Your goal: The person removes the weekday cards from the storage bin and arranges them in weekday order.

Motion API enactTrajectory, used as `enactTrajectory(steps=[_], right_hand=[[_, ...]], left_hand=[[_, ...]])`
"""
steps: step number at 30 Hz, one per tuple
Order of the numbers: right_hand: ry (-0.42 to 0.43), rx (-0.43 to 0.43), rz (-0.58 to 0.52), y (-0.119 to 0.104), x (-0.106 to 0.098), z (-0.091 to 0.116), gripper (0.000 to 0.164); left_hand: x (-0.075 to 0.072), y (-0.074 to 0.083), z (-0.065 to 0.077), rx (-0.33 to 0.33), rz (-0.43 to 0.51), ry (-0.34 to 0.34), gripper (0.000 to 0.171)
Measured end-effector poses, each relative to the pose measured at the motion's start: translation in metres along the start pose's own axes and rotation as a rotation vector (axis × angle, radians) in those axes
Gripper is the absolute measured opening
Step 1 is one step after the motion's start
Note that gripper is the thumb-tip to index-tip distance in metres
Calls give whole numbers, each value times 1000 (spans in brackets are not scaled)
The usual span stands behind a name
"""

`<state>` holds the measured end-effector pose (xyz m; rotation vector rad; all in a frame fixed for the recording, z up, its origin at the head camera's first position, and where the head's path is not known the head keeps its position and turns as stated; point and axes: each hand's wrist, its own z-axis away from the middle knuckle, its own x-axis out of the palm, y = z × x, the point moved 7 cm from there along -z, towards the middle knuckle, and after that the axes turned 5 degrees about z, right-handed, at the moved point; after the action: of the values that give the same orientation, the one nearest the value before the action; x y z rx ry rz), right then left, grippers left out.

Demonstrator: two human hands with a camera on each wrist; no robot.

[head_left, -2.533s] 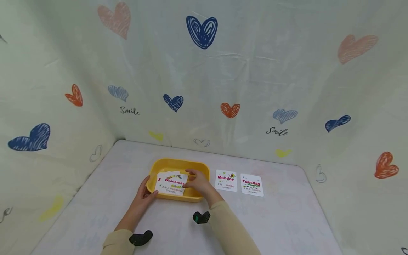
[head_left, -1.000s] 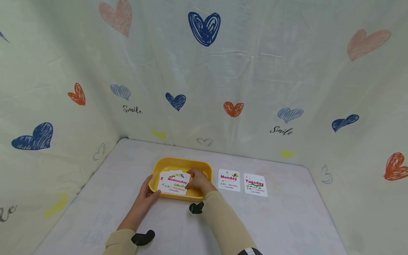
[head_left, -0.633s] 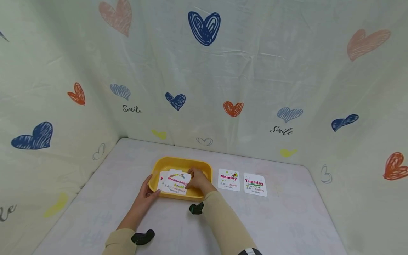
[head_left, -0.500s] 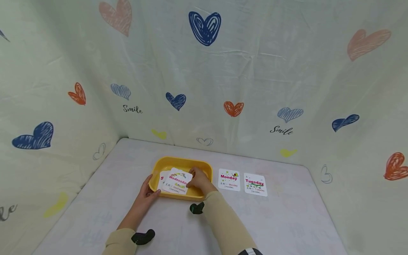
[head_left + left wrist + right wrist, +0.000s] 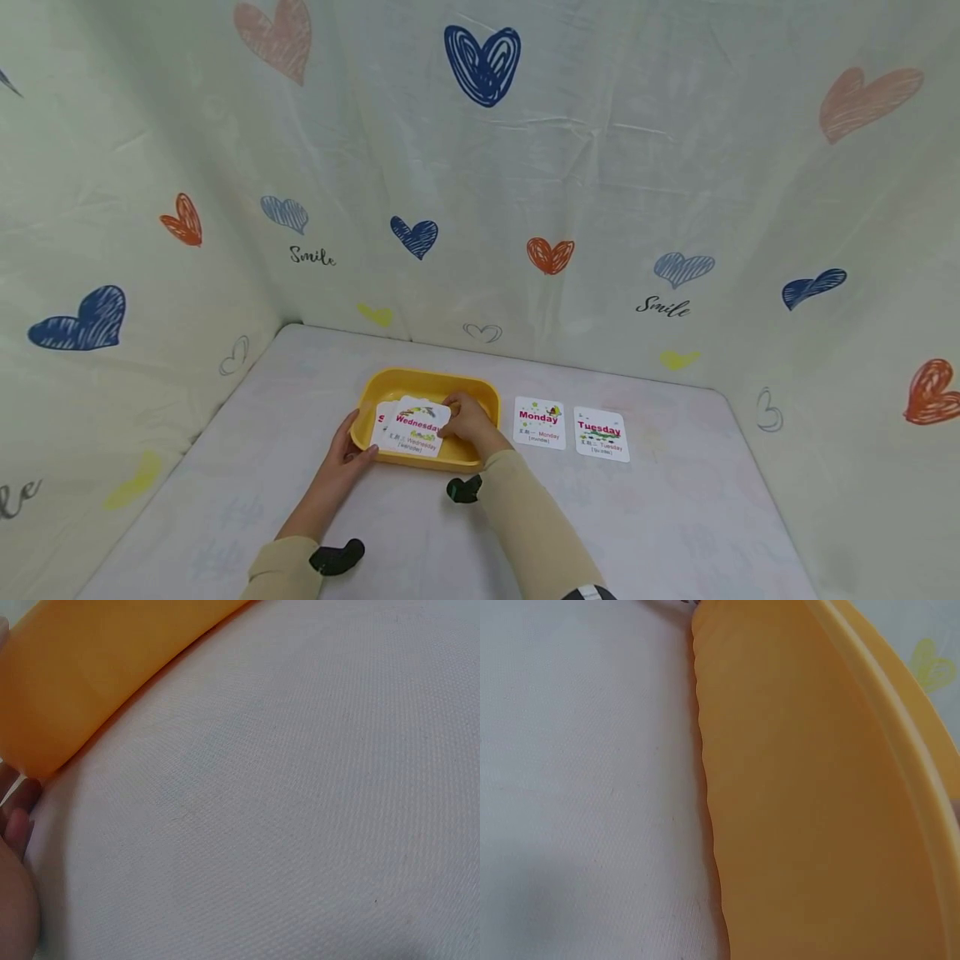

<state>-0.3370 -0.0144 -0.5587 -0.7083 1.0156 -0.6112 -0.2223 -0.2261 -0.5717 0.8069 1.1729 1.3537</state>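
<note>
A yellow plastic tray (image 5: 390,382) stands on the table, with several white word cards lying in its left half. Its left end is gripped by my left hand (image 5: 345,462), the thumb at the front rim. On top of the pile is the Wednesday card (image 5: 415,437); my right hand (image 5: 467,421) reaches into the tray and pinches this card's right edge. Beneath it show parts of other cards (image 5: 381,417), mostly covered. The tray's outer wall fills the right wrist view (image 5: 802,787), and that hand is almost wholly hidden there. Fingertips (image 5: 26,796) of the left hand show by the tray's corner.
Right of the tray, the Monday card (image 5: 538,423) and the Tuesday card (image 5: 602,434) lie face up side by side on the white table (image 5: 675,500). A curtain with printed hearts (image 5: 480,167) surrounds the table behind and at the sides.
My right hand's fingers have drawn together onto the Wednesday card's right edge. The card has shifted and turned slightly on the pile. My left hand keeps its place at the tray.
</note>
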Motion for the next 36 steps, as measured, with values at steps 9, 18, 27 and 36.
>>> enactTrajectory(steps=[9, 18, 27, 36], right_hand=[[8, 24, -54, 0, -4, 4, 43], [26, 10, -111, -2, -8, 8, 43], [50, -61, -175, -5, -8, 13, 44], [93, -83, -213, -11, -14, 16, 46]], left_hand=[[2, 0, 0, -1, 22, -4, 85], [3, 1, -2, 15, 3, -8, 84], [2, -2, 0, 11, 25, -27, 85], [-1, 0, 0, 27, -9, -41, 84]])
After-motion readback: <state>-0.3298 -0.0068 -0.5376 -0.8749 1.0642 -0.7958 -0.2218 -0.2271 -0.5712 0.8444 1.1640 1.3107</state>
